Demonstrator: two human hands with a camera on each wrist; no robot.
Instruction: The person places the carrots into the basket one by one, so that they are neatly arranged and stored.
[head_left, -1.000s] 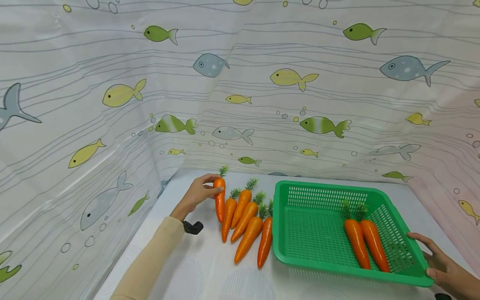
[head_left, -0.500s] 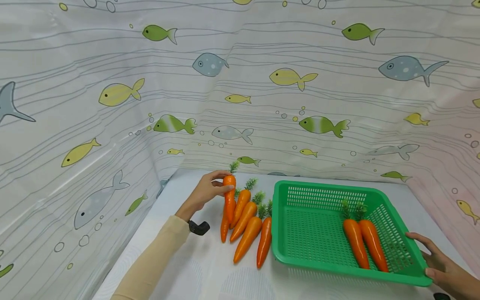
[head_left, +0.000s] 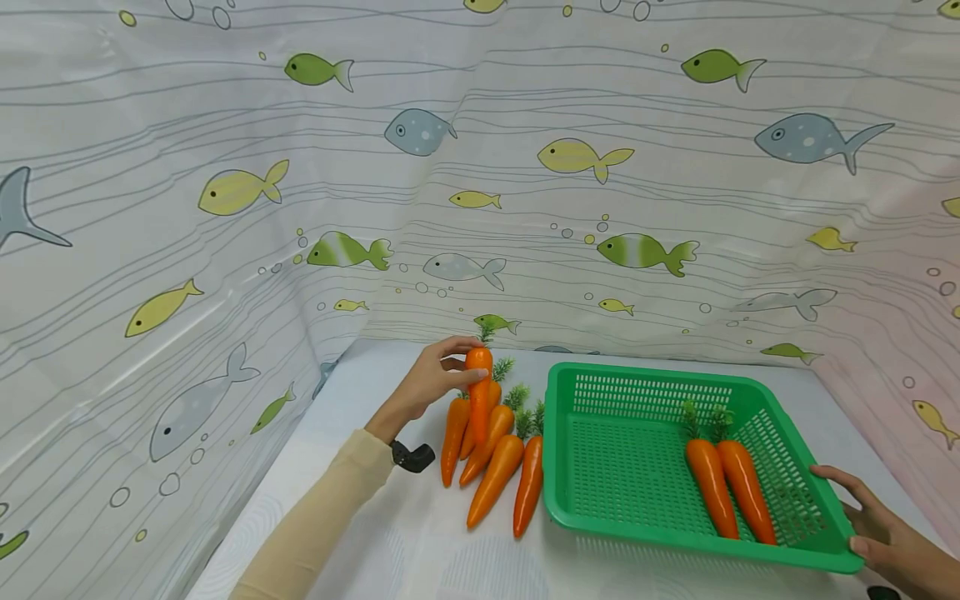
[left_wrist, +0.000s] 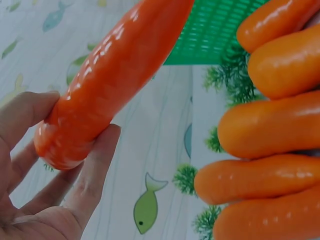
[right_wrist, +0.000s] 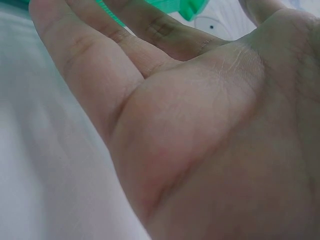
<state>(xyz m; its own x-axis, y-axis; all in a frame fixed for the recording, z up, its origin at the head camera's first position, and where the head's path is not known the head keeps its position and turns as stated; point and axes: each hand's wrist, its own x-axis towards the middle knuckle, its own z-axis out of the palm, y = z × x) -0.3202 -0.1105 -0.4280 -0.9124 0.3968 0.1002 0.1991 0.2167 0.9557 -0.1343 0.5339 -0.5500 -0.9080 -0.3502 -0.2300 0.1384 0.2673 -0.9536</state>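
My left hand (head_left: 435, 377) pinches a glossy orange carrot (head_left: 478, 410) near its thick, leafy end, its tip pointing down. In the head view this carrot overlaps the row of several carrots (head_left: 498, 482) lying on the table. The left wrist view shows thumb and fingers on either side of the held carrot (left_wrist: 112, 75). My right hand (head_left: 892, 533) rests at the right rim of a green plastic basket (head_left: 630, 467), index fingertip and thumb on the edge. Seen from the right wrist, its fingers (right_wrist: 90, 60) stretch fairly straight toward the basket.
Two carrots (head_left: 726, 492) lie side by side in the right part of the basket. The table (head_left: 360, 533) has a pale cover. A fish-patterned sheet (head_left: 525, 233) stands behind and at both sides.
My left hand has lifted the carrot from the left end of the row and carried it right, over the other carrots. The right hand and the basket stay in place.
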